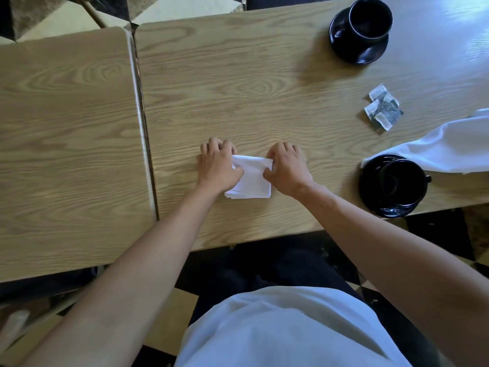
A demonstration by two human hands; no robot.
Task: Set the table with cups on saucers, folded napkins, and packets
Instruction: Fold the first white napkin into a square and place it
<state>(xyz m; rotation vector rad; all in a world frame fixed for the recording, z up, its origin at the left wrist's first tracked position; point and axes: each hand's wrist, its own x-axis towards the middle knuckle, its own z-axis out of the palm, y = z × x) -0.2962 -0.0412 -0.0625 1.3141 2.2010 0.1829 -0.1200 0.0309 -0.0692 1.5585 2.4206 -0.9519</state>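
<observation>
A white folded napkin lies on the wooden table near its front edge. My left hand pinches its upper left corner and my right hand pinches its upper right edge. A black cup stands on a black saucer at the far right. A second black cup sits on its saucer at the front right edge. Two small packets lie between the two cups.
A larger white cloth lies at the right edge, just behind the near saucer. A second wooden table butts against the left side with a narrow gap. Checkered floor shows below and beyond.
</observation>
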